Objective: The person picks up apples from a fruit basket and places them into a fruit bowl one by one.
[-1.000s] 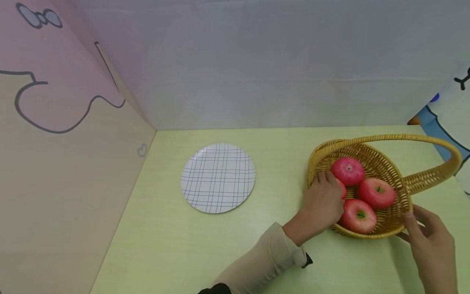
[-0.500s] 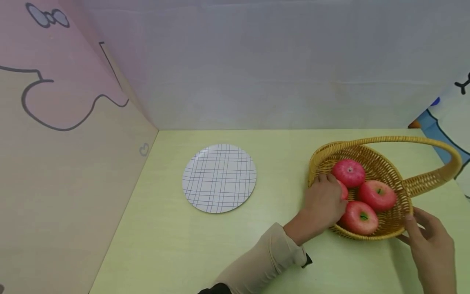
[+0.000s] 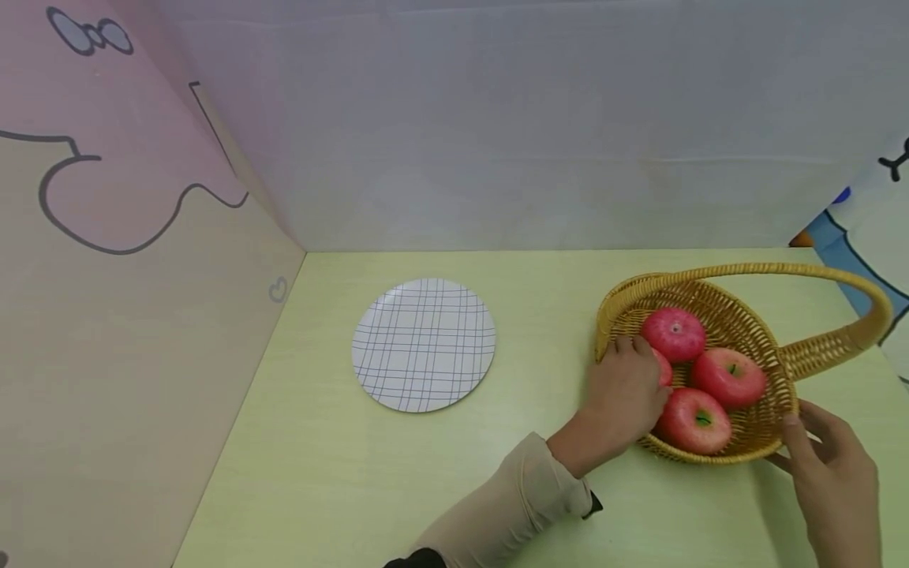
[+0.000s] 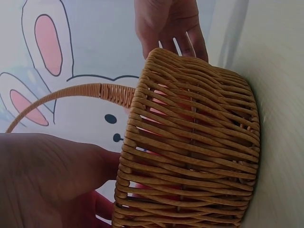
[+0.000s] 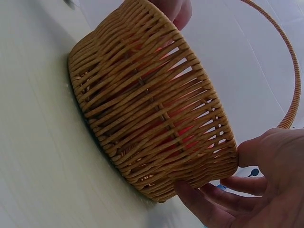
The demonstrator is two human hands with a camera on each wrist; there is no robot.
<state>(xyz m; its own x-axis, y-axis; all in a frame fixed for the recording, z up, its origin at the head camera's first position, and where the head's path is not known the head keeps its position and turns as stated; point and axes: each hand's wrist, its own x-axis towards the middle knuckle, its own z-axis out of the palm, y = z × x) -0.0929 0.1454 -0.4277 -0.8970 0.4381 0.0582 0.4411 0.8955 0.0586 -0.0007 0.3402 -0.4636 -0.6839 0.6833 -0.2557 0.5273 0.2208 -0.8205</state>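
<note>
Left hand: the left hand [image 3: 625, 394] is inside the basket's left side, fingers curled round the left apple [image 3: 663, 367], mostly covering it.
Right hand: the right hand [image 3: 834, 473] grips the basket at its near right, thumb at the rim, fingers against the outer wall.
Basket: the wicker basket [image 3: 724, 306] stands on the right of the bench [image 3: 305, 481], its handle [image 3: 820, 356] arching above.
Other apples: far apple [image 3: 675, 334], right apple [image 3: 729, 377] and near apple [image 3: 693, 422], all inside.
Plate: the checked plate [image 3: 424, 345] lies left, well apart from the basket.
</note>
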